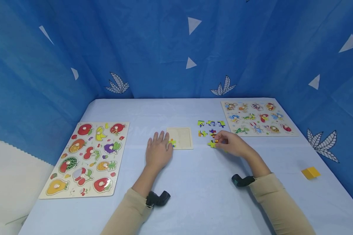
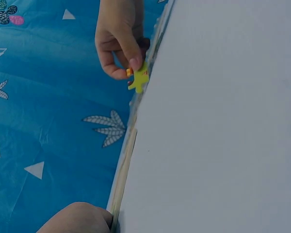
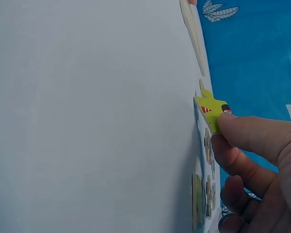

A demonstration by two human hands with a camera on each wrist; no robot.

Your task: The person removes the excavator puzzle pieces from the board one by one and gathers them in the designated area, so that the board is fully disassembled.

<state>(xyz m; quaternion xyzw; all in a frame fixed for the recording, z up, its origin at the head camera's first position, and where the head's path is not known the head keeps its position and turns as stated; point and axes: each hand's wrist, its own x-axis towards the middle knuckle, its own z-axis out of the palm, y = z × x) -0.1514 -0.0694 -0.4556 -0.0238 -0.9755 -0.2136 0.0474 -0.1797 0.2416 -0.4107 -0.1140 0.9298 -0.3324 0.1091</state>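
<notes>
My right hand pinches a yellow-green jigsaw puzzle piece between thumb and fingers, lifted off the table. In the left wrist view the same piece shows under the fingertips. My left hand lies with fingers extended at the left edge of a square wooden puzzle tray. One puzzle piece sits in the tray's lower left corner, partly covered by the fingers. Several loose jigsaw pieces lie in rows between the tray and my right hand.
A fruit peg puzzle board lies on the left of the table. An insect peg puzzle board is at the back right. A folded yellow-orange object stands near the right edge. Blue curtain hangs behind the table.
</notes>
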